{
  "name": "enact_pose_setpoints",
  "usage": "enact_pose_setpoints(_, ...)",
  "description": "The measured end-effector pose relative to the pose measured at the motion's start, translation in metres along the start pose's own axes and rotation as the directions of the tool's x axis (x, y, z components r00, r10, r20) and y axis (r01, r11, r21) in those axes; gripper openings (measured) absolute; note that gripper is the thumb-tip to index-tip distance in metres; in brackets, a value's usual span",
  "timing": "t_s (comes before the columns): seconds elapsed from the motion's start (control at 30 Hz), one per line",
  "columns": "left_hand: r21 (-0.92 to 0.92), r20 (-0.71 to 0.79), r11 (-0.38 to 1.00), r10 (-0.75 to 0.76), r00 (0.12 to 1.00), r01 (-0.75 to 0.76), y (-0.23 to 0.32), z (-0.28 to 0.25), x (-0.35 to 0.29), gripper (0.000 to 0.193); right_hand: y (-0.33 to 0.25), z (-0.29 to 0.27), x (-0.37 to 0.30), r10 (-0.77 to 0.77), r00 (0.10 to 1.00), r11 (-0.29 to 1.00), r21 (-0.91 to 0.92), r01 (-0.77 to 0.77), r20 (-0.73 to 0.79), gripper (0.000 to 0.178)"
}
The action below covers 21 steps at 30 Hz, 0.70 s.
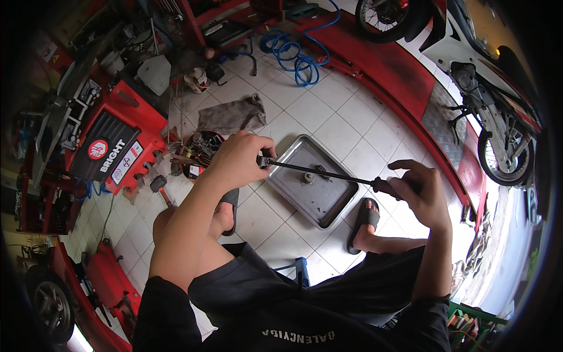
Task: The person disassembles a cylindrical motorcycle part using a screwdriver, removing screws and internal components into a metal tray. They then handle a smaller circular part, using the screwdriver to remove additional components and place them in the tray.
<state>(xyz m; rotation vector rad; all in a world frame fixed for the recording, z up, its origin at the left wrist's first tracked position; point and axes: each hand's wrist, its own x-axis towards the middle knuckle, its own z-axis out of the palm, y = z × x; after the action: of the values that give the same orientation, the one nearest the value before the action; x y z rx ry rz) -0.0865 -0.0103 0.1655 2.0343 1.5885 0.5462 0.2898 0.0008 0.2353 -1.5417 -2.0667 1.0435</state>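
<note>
A long screwdriver (325,173) with a thin black shaft spans the space between my hands, above a shallow metal tray (293,202) on the floor. My right hand (419,190) is closed around its dark handle. At the other end, my left hand (243,155) pinches a small dark metal part (265,161) that meets the shaft's tip; the fingers hide much of it. Inside the tray lie a small round metal part (308,177) and a dark piece (321,170) beside it.
Left of the tray, a grey rag (231,114) and a container of tools (202,146) lie near a red machine (120,135). Blue hose (302,56) coils at the back. A red lift platform (375,58) and a motorcycle (487,100) stand to the right.
</note>
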Motion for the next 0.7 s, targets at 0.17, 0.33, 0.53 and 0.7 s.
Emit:
enact_pose_setpoints(0.17,-0.148,-0.038,0.988,0.041,0.998,-0.046,-0.001,0.024,0.007,0.020,0.012,-0.007,-0.001,-0.249,0.884,0.937,0.135,0.324,-0.395,0.061)
enact_pose_setpoints(0.33,-0.358,-0.040,0.930,0.072,0.997,-0.081,0.009,0.070,0.011,0.021,0.019,0.003,0.005,-0.185,0.809,0.722,0.481,0.497,-0.558,0.064)
enact_pose_setpoints(0.53,-0.557,0.034,0.830,0.037,0.999,-0.012,0.030,0.119,0.005,0.027,-0.001,0.020,0.004,-0.114,0.842,0.713,0.546,0.439,-0.528,0.046)
enact_pose_setpoints(0.7,-0.609,0.063,0.794,0.049,0.997,-0.001,0.039,0.145,0.000,0.025,-0.023,0.022,0.000,-0.127,0.874,0.746,0.536,0.396,-0.469,0.037)
